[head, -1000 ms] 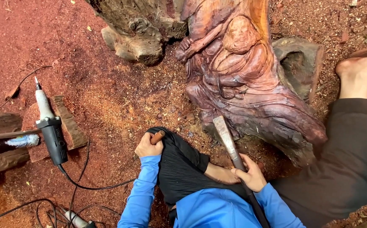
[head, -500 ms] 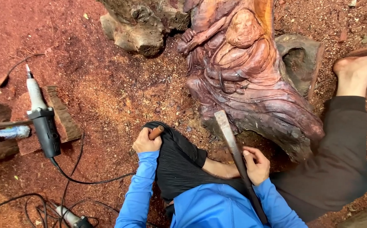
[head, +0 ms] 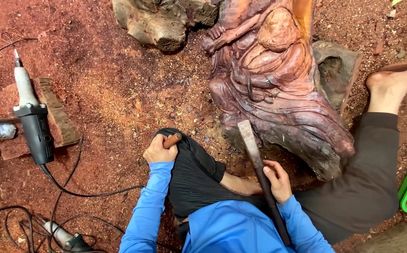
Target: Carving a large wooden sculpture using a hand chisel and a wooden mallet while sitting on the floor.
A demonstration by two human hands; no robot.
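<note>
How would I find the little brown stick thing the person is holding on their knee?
Start at the big reddish wood carving, then drop to the person's bent knee in dark trousers below and left of it. The left hand rests there, gripping the short wooden handle. It is small, round and light brown, unlike the long flat chisel in the right hand.

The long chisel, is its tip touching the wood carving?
No, the long chisel in the right hand stops short of the wood carving.
</note>
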